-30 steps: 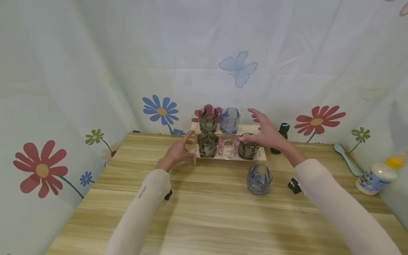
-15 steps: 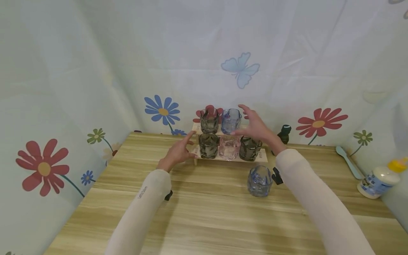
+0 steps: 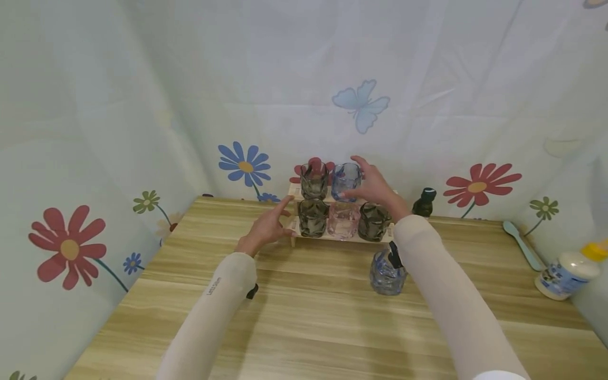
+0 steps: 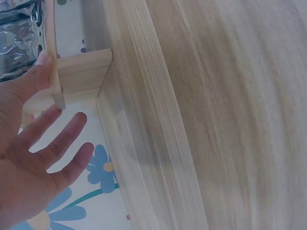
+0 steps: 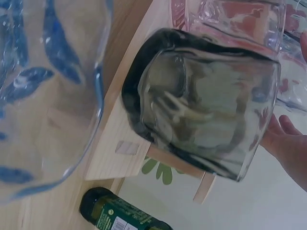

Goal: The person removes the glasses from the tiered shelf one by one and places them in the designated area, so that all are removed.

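A two-tier wooden rack holds several faceted glasses. My left hand holds the rack's left end; in the left wrist view its thumb lies on the shelf board and the other fingers are spread. My right hand grips the blue glass on the upper tier, thumb in front and index finger at its rim. A smoky glass stands left of it. On the lower tier are a smoky glass, a pink glass and another smoky glass.
Another blue glass stands on the wooden table before the rack, partly under my right wrist. A dark green bottle is right of the rack. Farther right are a pale blue spoon and a yellow-capped bottle. A flowered curtain hangs behind.
My right hand has moved left from beside the upper tier to the blue glass there, its thumb now across the glass's front. The left hand stays at the rack's end.
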`<state>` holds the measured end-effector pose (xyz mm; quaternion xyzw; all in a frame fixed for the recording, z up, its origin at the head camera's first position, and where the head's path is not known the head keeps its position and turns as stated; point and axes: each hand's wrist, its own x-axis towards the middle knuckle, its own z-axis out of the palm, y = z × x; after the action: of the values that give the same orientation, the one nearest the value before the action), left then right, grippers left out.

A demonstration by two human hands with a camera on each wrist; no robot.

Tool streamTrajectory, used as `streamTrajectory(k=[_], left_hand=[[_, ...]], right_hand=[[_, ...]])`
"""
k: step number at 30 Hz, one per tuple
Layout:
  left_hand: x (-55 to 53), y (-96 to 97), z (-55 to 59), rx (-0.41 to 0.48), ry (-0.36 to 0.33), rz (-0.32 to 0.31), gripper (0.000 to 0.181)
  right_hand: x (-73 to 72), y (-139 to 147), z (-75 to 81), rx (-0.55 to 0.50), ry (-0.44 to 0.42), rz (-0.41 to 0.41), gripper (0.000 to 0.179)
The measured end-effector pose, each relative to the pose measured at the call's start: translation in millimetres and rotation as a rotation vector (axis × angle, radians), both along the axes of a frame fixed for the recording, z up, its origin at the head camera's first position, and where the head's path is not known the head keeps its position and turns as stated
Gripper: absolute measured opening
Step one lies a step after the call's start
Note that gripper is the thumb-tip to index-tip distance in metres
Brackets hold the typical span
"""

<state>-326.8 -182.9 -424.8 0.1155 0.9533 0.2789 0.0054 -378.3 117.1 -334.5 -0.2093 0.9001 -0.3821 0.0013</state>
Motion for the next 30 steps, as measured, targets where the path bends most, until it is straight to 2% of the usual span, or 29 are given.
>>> streamTrajectory(k=[9, 30], left_hand=[[-1.2, -2.0, -1.9, -0.004, 0.005, -0.008, 0.103], [-1.9, -1.8, -2.7, -0.015, 0.002, 0.002, 0.103]], right_hand=[[-8.2, -12.0, -5.7, 0.026, 0.009, -0.005, 0.103], [-11.7, -16.4, -7.7, 0.051, -0.027, -0.017, 0.098]])
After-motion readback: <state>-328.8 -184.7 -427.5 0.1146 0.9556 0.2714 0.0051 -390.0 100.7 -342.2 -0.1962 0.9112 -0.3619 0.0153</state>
